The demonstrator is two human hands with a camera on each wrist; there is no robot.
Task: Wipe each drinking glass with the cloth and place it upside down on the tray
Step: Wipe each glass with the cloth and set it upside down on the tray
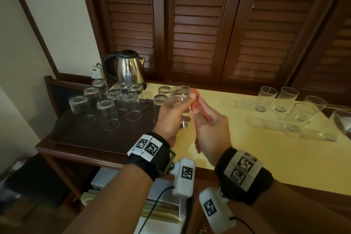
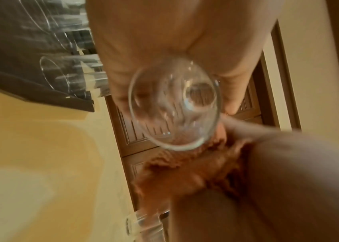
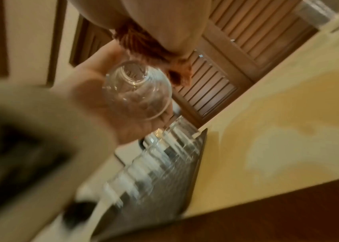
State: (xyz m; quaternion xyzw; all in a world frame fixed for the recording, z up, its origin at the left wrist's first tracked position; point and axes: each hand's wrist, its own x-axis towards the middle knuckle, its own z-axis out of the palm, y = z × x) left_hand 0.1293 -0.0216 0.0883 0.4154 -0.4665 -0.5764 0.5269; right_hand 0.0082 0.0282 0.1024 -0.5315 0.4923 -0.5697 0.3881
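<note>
My left hand [image 1: 173,115] grips a clear drinking glass [image 1: 179,99] above the right edge of the dark tray [image 1: 76,135]. In the left wrist view the glass [image 2: 174,104] shows its open mouth toward the camera. My right hand [image 1: 210,129] holds a bunched reddish cloth [image 1: 197,106] just right of the glass, touching its side. The cloth [image 2: 205,167] sits beside the rim. The right wrist view shows the glass [image 3: 137,91] in the left palm with the cloth [image 3: 149,52] above it. Several glasses [image 1: 108,112] stand upside down on the tray.
A steel kettle [image 1: 127,68] stands behind the tray. Several upright glasses [image 1: 284,100] wait at the right on the yellow counter [image 1: 247,154]. Louvred wooden doors [image 1: 209,24] close the back. A wall socket [image 1: 96,71] is left of the kettle.
</note>
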